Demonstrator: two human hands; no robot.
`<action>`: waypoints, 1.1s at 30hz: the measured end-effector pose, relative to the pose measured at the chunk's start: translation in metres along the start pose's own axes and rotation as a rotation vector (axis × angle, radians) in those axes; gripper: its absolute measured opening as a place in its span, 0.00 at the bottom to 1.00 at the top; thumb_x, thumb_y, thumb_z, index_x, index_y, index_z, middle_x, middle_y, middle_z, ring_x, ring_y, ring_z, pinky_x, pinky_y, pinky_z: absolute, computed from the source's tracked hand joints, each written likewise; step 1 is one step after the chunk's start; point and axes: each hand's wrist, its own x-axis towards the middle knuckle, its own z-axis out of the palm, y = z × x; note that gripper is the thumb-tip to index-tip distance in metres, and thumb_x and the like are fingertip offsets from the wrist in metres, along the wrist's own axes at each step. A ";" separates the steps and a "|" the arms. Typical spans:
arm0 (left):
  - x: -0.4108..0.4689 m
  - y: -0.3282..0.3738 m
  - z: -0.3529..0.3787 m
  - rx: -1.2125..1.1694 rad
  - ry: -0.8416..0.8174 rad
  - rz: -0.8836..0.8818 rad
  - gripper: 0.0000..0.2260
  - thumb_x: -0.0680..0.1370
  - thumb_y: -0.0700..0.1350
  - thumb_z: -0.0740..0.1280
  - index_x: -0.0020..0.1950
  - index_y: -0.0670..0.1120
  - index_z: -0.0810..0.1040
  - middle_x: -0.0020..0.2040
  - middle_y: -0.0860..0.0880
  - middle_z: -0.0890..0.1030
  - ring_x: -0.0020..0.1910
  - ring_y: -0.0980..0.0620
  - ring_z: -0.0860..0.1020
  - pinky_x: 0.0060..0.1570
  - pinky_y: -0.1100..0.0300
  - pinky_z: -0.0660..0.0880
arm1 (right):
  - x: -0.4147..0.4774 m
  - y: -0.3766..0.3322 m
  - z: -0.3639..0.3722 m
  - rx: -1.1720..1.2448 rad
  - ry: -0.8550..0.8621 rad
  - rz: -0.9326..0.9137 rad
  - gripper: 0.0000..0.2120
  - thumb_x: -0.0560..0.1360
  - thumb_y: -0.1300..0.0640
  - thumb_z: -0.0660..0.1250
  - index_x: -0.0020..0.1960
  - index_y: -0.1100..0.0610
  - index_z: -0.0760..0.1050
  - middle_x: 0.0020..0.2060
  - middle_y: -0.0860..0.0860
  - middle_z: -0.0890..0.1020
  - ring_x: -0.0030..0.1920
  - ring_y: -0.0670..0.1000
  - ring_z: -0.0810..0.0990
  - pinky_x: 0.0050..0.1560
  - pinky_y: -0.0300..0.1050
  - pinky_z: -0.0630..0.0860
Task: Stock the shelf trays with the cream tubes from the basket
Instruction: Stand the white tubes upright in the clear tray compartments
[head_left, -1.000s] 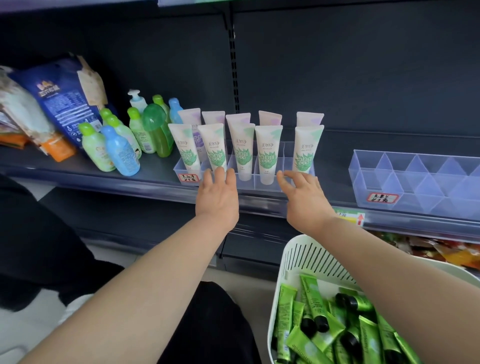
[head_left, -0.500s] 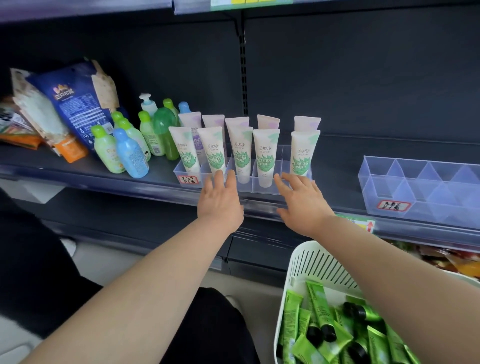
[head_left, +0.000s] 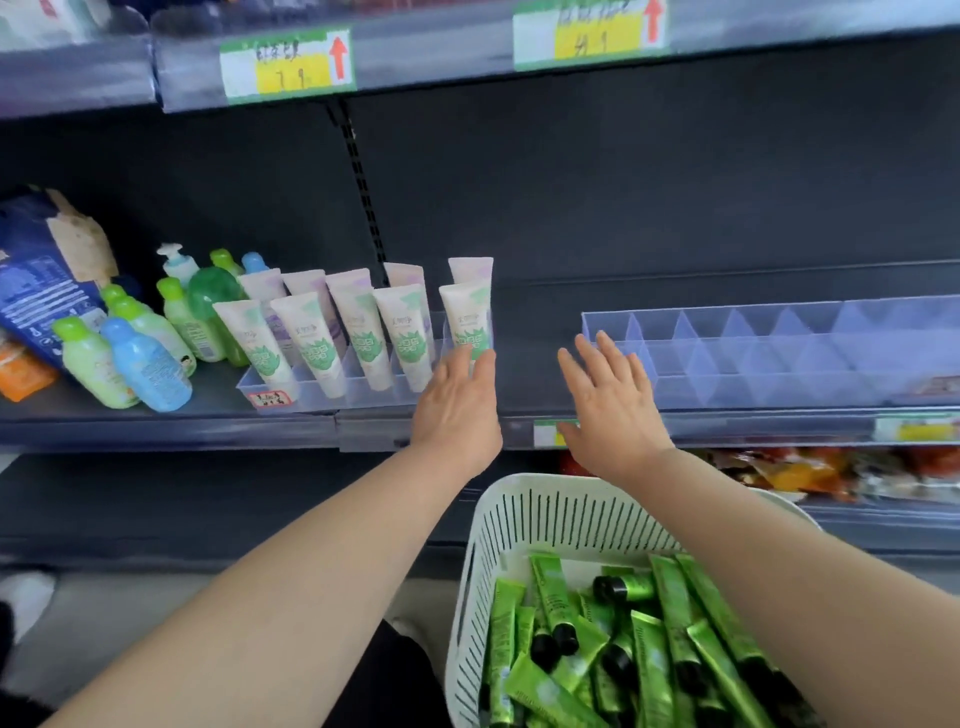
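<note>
Rn left hand (head_left: 457, 400) and right hand (head_left: 613, 410) are both loose, holding nothing. The green cream tubes (head_left: 649, 639) sit in the near basket (head_left: 519, 519); I'd grab one and stand it cap-down in the empty right tray (head_left: 753, 353).

Green cream tubes (head_left: 670, 649) with black caps lie heaped in the white slotted basket (head_left: 545, 514). The clear compartmented tray (head_left: 779, 364) stands on the shelf (head_left: 535, 327) beyond it.
</note>
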 end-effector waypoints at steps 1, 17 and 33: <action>0.003 0.013 0.002 -0.009 -0.012 0.025 0.34 0.75 0.39 0.68 0.76 0.48 0.54 0.74 0.46 0.56 0.71 0.45 0.59 0.63 0.53 0.67 | -0.005 0.013 -0.002 -0.006 -0.004 0.034 0.37 0.76 0.50 0.63 0.77 0.56 0.46 0.77 0.53 0.48 0.76 0.56 0.41 0.74 0.57 0.43; 0.025 0.110 0.029 0.086 -0.165 0.275 0.28 0.74 0.37 0.65 0.72 0.49 0.61 0.68 0.47 0.70 0.67 0.45 0.68 0.67 0.48 0.65 | -0.041 0.102 -0.001 -0.063 -0.162 0.315 0.38 0.77 0.53 0.60 0.77 0.57 0.39 0.77 0.51 0.45 0.77 0.54 0.41 0.69 0.72 0.44; 0.007 0.021 0.007 0.154 -0.168 0.182 0.28 0.76 0.43 0.67 0.73 0.48 0.61 0.69 0.46 0.72 0.67 0.45 0.70 0.66 0.52 0.63 | -0.015 0.023 -0.007 0.062 -0.099 0.125 0.32 0.76 0.39 0.57 0.75 0.53 0.58 0.71 0.47 0.66 0.70 0.53 0.61 0.62 0.60 0.63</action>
